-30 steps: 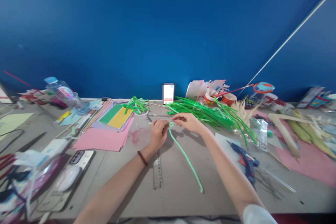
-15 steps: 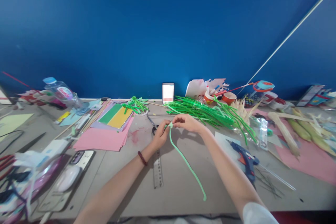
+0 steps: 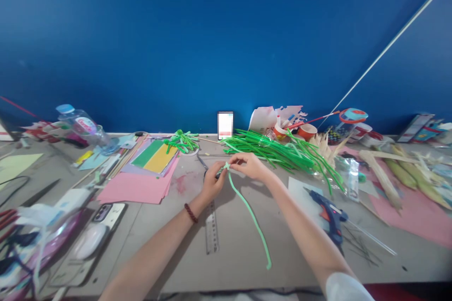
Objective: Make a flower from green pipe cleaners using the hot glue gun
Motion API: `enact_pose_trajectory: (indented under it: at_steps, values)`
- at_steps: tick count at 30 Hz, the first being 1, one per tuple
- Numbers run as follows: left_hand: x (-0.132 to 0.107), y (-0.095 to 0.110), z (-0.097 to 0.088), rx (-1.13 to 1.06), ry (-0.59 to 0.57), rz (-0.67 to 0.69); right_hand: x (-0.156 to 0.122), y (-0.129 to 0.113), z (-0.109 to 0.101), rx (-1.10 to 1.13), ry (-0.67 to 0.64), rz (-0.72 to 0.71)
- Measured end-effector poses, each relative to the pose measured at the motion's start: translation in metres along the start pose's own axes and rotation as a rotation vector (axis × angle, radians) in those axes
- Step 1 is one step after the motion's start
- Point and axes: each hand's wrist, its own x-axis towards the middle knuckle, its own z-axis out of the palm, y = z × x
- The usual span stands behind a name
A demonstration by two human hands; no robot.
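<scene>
Both hands meet over the middle of the table around a pale green pipe cleaner (image 3: 249,206), whose upper end is bunched into a small knot or loop. My left hand (image 3: 213,179), with a dark red beaded bracelet on the wrist, pinches that bunched end from the left. From the right, my right hand (image 3: 249,166) closes thumb and fingers on the same spot. The long tail hangs down and curves right toward the table's front edge. Under my left wrist lies a clear ruler (image 3: 212,230). Scissors, partly hidden by the left hand, lie just behind it.
Behind my right hand lies a heap of bright green pipe cleaners (image 3: 271,148). A blue glue gun (image 3: 330,218) rests to the right. Pink paper (image 3: 132,188), a phone (image 3: 88,244) and a plastic bottle (image 3: 83,124) are on the left. A small screen (image 3: 225,124) stands against the blue wall.
The tail's lower end has swung slightly left. Both hands keep their pinch on the bunched end, with only small finger shifts; the right hand has moved slightly left.
</scene>
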Motion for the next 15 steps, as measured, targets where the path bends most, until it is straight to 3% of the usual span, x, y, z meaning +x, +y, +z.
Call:
enact_pose_trajectory:
  at_steps: [12,15]
  values:
    - [0.0022,0.0021,-0.0039,0.170,0.192,0.067,-0.0003,0.0060,0.0047,-0.203,0.125,-0.254]
    - [0.0037,0.0062,-0.0045,0.179,0.189,0.113,-0.0003,0.0058,0.0032,-0.278,0.147,-0.281]
